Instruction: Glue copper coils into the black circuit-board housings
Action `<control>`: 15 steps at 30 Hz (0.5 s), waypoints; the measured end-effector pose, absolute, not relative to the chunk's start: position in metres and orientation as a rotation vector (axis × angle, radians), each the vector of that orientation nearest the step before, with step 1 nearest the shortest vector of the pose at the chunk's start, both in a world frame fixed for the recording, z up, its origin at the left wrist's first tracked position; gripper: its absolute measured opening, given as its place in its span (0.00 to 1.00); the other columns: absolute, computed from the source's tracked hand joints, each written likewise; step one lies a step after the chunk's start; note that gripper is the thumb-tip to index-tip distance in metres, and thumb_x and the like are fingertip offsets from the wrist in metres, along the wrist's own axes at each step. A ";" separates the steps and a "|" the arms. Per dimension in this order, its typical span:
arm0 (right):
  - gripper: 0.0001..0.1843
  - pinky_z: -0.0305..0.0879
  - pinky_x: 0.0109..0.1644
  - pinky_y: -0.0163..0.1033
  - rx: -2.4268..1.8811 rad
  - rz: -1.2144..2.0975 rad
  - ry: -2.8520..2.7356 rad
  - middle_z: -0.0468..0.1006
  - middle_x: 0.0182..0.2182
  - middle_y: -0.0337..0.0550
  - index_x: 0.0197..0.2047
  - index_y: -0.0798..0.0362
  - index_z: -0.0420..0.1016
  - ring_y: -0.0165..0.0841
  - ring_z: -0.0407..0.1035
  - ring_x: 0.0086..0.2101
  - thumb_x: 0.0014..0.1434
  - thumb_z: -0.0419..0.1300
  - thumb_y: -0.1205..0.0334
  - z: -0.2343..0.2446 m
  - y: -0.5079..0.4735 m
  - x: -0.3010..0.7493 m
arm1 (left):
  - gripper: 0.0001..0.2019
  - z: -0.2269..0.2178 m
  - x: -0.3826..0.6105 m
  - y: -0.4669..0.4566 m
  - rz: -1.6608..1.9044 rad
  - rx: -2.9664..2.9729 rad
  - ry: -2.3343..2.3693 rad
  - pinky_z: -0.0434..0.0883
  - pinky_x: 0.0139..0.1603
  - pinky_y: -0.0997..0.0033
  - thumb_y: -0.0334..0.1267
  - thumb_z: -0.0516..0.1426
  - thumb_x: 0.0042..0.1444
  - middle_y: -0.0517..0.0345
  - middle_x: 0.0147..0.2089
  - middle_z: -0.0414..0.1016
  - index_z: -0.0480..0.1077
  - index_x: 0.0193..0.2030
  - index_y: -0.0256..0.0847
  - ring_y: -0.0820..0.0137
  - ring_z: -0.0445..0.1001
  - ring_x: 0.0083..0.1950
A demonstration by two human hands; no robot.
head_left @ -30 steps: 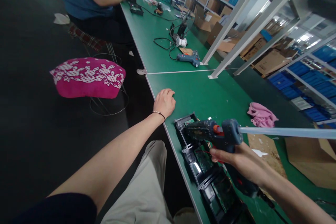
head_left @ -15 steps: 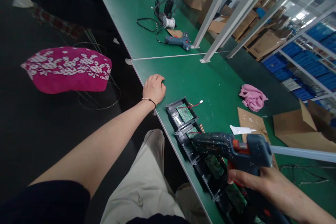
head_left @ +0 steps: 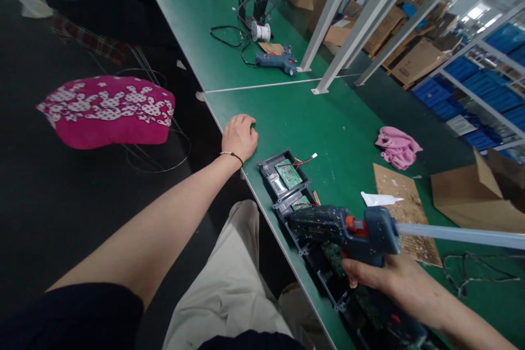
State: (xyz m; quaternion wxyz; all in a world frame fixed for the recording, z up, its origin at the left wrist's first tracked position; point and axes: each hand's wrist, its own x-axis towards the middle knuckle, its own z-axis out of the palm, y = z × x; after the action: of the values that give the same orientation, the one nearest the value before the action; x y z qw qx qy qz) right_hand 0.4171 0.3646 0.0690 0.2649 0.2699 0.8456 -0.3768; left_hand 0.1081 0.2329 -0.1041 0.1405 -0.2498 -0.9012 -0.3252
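Note:
My right hand [head_left: 388,279] is closed round the grip of a blue glue gun [head_left: 348,229] with a long clear glue stick [head_left: 459,235] out its back. The gun's nozzle points left over a row of black plastic housings [head_left: 287,186] holding green circuit boards [head_left: 288,174] along the table's near edge. My left hand [head_left: 240,135] rests curled into a loose fist on the green table [head_left: 328,126] by its edge, left of the housings, holding nothing that I can see.
A pink cloth [head_left: 397,146], a glue-spattered cardboard sheet [head_left: 404,213], a white tube [head_left: 379,198] and an open carton [head_left: 476,194] lie to the right. A second glue gun [head_left: 275,60], cables and a wire spool [head_left: 260,31] lie farther up. A pink cushioned stool [head_left: 106,112] stands left; another person sits beyond.
The view has dropped and shifted. My right hand has lowered the glue gun toward me, uncovering the far housing; it then edged left. My left hand has stayed put.

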 end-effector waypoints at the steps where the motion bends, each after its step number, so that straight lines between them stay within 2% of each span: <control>1: 0.13 0.60 0.35 0.41 0.734 -1.008 2.294 0.72 0.25 0.39 0.24 0.50 0.70 0.36 0.64 0.29 0.54 0.54 0.52 0.069 0.365 0.418 | 0.12 -0.104 0.108 0.233 -0.941 -0.723 -2.601 0.64 0.56 0.57 0.31 0.48 0.54 0.50 0.49 0.69 0.68 0.44 0.42 0.60 0.65 0.52; 7: 0.15 0.62 0.35 0.43 0.804 -0.911 2.390 0.72 0.24 0.39 0.24 0.50 0.69 0.37 0.65 0.29 0.54 0.54 0.49 0.067 0.367 0.423 | 0.12 -0.104 0.108 0.233 -0.894 -0.739 -2.594 0.64 0.56 0.57 0.32 0.48 0.55 0.51 0.49 0.69 0.68 0.44 0.43 0.60 0.65 0.53; 15: 0.12 0.61 0.28 0.39 0.807 -0.867 2.562 0.68 0.21 0.37 0.24 0.49 0.68 0.35 0.62 0.25 0.51 0.57 0.50 0.061 0.364 0.429 | 0.12 -0.104 0.107 0.233 -0.938 -0.737 -2.595 0.64 0.56 0.57 0.31 0.48 0.54 0.50 0.49 0.69 0.68 0.43 0.42 0.59 0.65 0.53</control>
State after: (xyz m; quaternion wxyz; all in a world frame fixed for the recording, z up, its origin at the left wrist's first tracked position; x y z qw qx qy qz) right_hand 0.4292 0.3642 0.0613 0.1589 0.2821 0.8962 -0.3033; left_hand 0.1073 0.2330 -0.1045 0.1425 -0.2553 -0.8994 -0.3250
